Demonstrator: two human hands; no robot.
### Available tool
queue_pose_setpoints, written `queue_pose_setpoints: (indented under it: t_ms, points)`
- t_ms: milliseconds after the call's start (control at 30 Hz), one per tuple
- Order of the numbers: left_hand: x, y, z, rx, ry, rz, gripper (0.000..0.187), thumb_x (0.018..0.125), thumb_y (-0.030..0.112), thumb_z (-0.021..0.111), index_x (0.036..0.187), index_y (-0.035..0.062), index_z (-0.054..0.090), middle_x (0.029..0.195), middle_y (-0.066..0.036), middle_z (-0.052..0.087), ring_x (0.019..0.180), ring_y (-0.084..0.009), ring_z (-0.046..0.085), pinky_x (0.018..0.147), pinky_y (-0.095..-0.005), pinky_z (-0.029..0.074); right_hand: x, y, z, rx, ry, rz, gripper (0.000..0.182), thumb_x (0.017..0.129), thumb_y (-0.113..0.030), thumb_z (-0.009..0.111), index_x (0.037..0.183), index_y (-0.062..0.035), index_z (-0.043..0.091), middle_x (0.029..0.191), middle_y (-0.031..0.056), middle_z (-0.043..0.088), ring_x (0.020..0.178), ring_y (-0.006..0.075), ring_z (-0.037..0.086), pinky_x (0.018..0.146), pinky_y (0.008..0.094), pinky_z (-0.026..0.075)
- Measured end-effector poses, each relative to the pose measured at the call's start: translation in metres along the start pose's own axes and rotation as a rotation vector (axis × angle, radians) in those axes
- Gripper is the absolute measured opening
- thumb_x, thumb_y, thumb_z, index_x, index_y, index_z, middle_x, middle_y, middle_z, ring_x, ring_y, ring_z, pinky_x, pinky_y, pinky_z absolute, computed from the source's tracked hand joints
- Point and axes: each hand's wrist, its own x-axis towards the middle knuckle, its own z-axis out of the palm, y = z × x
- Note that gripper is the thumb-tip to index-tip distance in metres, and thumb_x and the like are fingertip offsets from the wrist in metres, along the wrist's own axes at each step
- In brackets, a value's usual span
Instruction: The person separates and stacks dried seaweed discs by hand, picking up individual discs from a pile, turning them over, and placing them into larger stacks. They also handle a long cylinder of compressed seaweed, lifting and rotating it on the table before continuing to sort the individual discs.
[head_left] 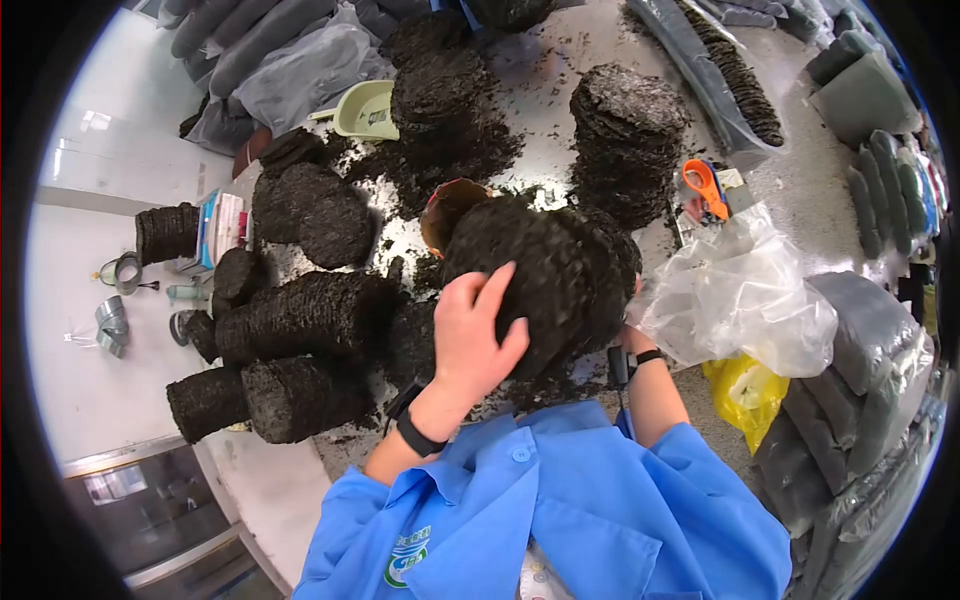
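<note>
Dark crumbs across the tabletop [560, 45], a round stack [545, 270] at my grip

My left hand [470, 335] lies against the stack's near-left side, fingers spread apart, clamped on nothing. My right hand [634, 342] is at its right side, mostly hidden, so I cannot tell how those fingers stand. I judge this a steadying hold; such crumbly edges call for gentle support from both sides. Left of the grip lies a long dark roll [305, 320]; beyond and right, another stack [625, 140] stands near an orange-handled tool [704, 188]. Just right of the grip is a clear bag [750, 290]. Lettering tops the green-and-blue emblem [408, 560] on my shirt [590, 500] (too small to read, sadly), and I can make out no brand.
</note>
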Motion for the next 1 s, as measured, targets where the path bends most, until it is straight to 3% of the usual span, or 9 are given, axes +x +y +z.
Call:
queue_pose_setpoints:
  t_ms: [233,300,333,367,433,633,767,967,1000]
  points:
    - [-0.09,-0.101,-0.004,-0.363,0.216,-0.595,0.032,0.097,0.009,0.049,0.128,0.0004,0.049,0.118,-0.013,0.05,0.11,-0.0231,0.05,0.1,-0.0341,0.041,-0.002,-0.07,-0.029,-0.426,-0.143,0.018,0.04,0.092,-0.023,0.059,0.127,-0.0041,0.06,0.126,0.0161,0.062,0.123,0.0314,0.057,0.098,0.0446,0.047]
    - [-0.121,-0.155,0.027,-0.698,0.215,-0.803,0.036,0.099,0.014,0.049,0.133,0.0005,0.049,0.121,-0.013,0.05,0.112,-0.0234,0.05,0.102,-0.0352,0.039,-0.019,-0.092,-0.031,-0.568,-0.192,0.023,0.042,0.092,-0.021,0.058,0.13,-0.0043,0.057,0.129,0.0166,0.06,0.125,0.032,0.055,0.1,0.0444,0.046]
    - [-0.153,-0.202,0.06,-0.544,0.153,-0.727,0.045,0.103,0.024,0.046,0.143,0.0019,0.043,0.122,-0.013,0.051,0.116,-0.0237,0.05,0.107,-0.0365,0.037,-0.022,-0.102,-0.019,-0.639,-0.216,0.021,0.043,0.092,-0.02,0.058,0.132,-0.0044,0.055,0.131,0.0169,0.058,0.126,0.0323,0.054,0.101,0.0444,0.045]
    - [-0.188,-0.253,0.095,-0.994,0.218,-0.971,0.052,0.106,0.038,0.045,0.147,0.0066,0.043,0.136,-0.012,0.055,0.123,-0.022,0.055,0.106,-0.0365,0.044,-0.032,-0.109,-0.004,-0.707,-0.235,0.016,0.044,0.092,-0.019,0.057,0.133,-0.0045,0.054,0.133,0.0171,0.057,0.128,0.0326,0.053,0.102,0.0443,0.044]
    - [-0.172,-0.204,0.094,-1.289,0.269,-1.043,0.054,0.106,0.038,0.042,0.152,0.0103,0.035,0.144,-0.01,0.047,0.135,-0.0234,0.044,0.114,-0.0383,0.036,-0.053,-0.136,-0.004,-0.851,-0.259,-0.001,0.046,0.092,-0.016,0.056,0.136,-0.0047,0.051,0.136,0.0176,0.055,0.13,0.0331,0.051,0.104,0.0442,0.043]
    - [-0.142,-0.139,0.033,-1.816,0.283,-1.106,0.051,0.108,0.04,0.043,0.151,0.0132,0.039,0.141,-0.011,0.055,0.127,-0.0262,0.056,0.109,-0.0415,0.045,-0.075,-0.264,-0.055,-1.336,-0.339,-0.016,0.055,0.092,-0.009,0.053,0.145,-0.0053,0.042,0.146,0.019,0.047,0.137,0.0348,0.045,0.111,0.0438,0.038]
    - [-0.19,-0.188,0.073,-1.254,0.159,-1.205,0.046,0.109,0.039,0.042,0.138,0.0051,0.054,0.132,-0.007,0.062,0.118,-0.0188,0.06,0.104,-0.0345,0.046,-0.036,-0.321,0.008,-1.626,-0.394,-0.014,0.061,0.092,-0.004,0.052,0.151,-0.0057,0.036,0.153,0.0199,0.042,0.141,0.0359,0.041,0.115,0.0436,0.035]
    - [-0.239,-0.176,0.147,-1.159,-0.025,-1.423,0.068,0.099,0.062,0.051,0.128,0.0017,0.063,0.122,-0.008,0.068,0.112,-0.0178,0.062,0.101,-0.0328,0.046,-0.075,-0.359,0.077,-1.69,-0.617,0.019,0.07,0.091,0.002,0.05,0.157,-0.0058,0.03,0.158,0.0204,0.038,0.144,0.0382,0.039,0.118,0.0422,0.033]
    - [-0.241,-0.158,0.157,-1.267,-0.01,-1.453,0.073,0.098,0.064,0.051,0.137,0.0027,0.055,0.133,-0.009,0.061,0.122,-0.0199,0.056,0.106,-0.0343,0.042,-0.08,-0.354,0.077,-1.692,-0.624,0.019,0.07,0.091,0.002,0.05,0.157,-0.0058,0.03,0.158,0.0204,0.038,0.144,0.0382,0.039,0.118,0.0422,0.033]
